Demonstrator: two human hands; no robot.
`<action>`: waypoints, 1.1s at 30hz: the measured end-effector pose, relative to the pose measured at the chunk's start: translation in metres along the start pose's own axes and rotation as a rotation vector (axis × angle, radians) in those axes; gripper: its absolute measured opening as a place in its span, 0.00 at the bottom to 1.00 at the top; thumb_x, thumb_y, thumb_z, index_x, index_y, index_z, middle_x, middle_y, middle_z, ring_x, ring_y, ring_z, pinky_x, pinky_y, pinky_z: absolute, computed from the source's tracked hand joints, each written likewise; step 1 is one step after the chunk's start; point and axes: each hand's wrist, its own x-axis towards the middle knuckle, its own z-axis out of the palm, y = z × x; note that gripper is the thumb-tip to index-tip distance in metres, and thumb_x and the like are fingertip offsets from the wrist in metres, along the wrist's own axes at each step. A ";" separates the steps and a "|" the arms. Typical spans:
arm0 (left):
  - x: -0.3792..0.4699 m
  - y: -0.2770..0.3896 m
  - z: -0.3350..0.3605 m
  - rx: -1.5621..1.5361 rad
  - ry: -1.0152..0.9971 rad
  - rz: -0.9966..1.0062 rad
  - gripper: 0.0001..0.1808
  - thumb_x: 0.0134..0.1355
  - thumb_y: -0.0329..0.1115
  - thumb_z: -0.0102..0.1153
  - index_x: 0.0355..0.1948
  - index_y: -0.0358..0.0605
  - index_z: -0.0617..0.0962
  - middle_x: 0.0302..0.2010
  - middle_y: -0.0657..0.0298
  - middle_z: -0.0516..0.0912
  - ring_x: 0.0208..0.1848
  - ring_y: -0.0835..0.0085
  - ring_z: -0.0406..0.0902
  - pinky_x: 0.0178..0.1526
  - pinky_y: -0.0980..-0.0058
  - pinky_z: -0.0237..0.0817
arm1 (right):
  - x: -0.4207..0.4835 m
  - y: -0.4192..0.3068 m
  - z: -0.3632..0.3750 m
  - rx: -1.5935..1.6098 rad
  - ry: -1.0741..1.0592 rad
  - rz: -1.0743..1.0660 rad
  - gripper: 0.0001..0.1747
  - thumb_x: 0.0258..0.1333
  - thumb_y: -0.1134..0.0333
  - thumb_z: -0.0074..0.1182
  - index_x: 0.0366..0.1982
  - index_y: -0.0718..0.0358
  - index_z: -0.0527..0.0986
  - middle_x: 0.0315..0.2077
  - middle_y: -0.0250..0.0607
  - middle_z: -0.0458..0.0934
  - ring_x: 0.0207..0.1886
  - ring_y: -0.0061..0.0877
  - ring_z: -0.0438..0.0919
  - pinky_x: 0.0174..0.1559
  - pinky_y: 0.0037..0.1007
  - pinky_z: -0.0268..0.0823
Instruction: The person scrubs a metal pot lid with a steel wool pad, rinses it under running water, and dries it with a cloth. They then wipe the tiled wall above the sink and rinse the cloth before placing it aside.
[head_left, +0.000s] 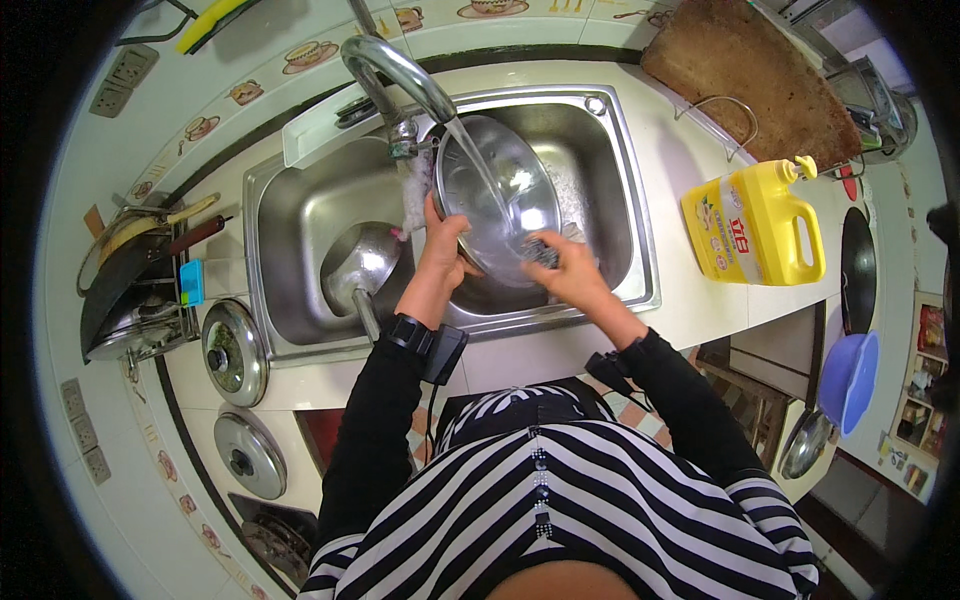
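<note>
My left hand (448, 244) grips the near-left rim of a round stainless steel basin (487, 187), which is tilted over the right bowl of a double sink (645, 255). My right hand (568, 268) holds a steel wool scrubber (541, 252) against the basin's inside, near its lower right edge. Water runs from the curved chrome faucet (397, 64) into the basin. A metal ladle or small pan (360, 262) with a handle lies in the left bowl. A whitish cloth (415, 191) hangs over the divider below the faucet.
A yellow detergent jug (750, 225) with a pump stands right of the sink, before a brown cutting board (750, 82). Two pot lids (235, 352) lie at the left. A rack with a wok (127, 292) stands beyond them. A purple plastic basin (847, 382) is at far right.
</note>
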 end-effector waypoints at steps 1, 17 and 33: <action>0.001 -0.002 -0.002 0.004 0.040 -0.028 0.44 0.47 0.23 0.48 0.68 0.55 0.54 0.54 0.56 0.67 0.50 0.62 0.70 0.45 0.62 0.71 | -0.002 0.005 -0.008 0.034 0.015 0.081 0.19 0.48 0.66 0.66 0.44 0.62 0.78 0.30 0.41 0.81 0.32 0.20 0.79 0.37 0.24 0.71; -0.008 -0.058 0.005 -0.522 -0.010 -0.439 0.35 0.50 0.34 0.44 0.61 0.31 0.60 0.60 0.41 0.64 0.62 0.36 0.63 0.57 0.23 0.54 | 0.006 0.008 -0.034 0.673 -0.082 0.529 0.29 0.58 0.54 0.58 0.57 0.60 0.66 0.46 0.42 0.74 0.45 0.24 0.72 0.41 0.31 0.66; -0.013 -0.064 0.012 -0.229 0.090 -0.442 0.29 0.56 0.35 0.48 0.60 0.43 0.61 0.54 0.44 0.71 0.54 0.42 0.73 0.44 0.30 0.68 | 0.113 -0.033 0.004 0.292 -0.408 0.407 0.27 0.54 0.76 0.58 0.55 0.56 0.64 0.32 0.35 0.76 0.25 0.21 0.77 0.24 0.22 0.67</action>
